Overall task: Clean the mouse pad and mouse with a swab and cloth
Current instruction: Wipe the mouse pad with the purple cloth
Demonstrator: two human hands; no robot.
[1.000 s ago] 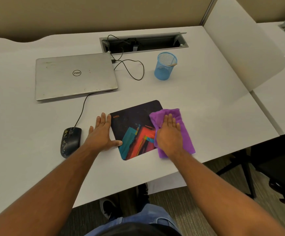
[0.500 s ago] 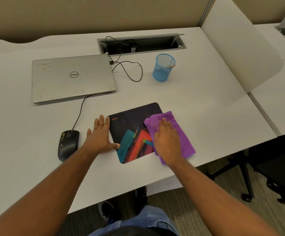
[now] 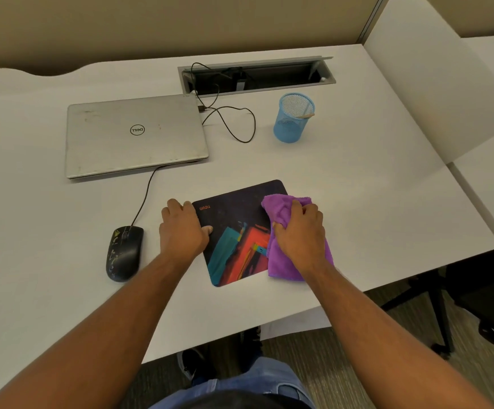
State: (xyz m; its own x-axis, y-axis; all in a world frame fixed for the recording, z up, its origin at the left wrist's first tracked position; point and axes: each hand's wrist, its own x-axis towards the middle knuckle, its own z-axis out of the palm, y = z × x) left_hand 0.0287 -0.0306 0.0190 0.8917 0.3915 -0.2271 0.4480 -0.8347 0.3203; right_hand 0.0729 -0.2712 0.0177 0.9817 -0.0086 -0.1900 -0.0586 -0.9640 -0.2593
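Note:
A dark mouse pad (image 3: 236,228) with a teal and red pattern lies near the desk's front edge. My right hand (image 3: 298,231) is closed on a bunched purple cloth (image 3: 284,261) that covers the pad's right side. My left hand (image 3: 180,228) grips the pad's left edge, thumb on top and fingers curled at the edge. A black wired mouse (image 3: 124,252) rests on the desk to the left of my left hand. A swab stick (image 3: 306,115) leans inside a blue mesh cup (image 3: 292,119) further back.
A shut silver laptop (image 3: 133,137) lies at the back left, with the mouse cable running to it. Black cables loop out of an open cable tray (image 3: 257,75). A white divider panel (image 3: 434,84) stands to the right, and a chair base (image 3: 446,320) shows beyond the desk's edge.
My right hand went from flat on the cloth to gathering it into a bunch. My left hand's fingers curled at the pad's left edge, with the thumb now on the pad.

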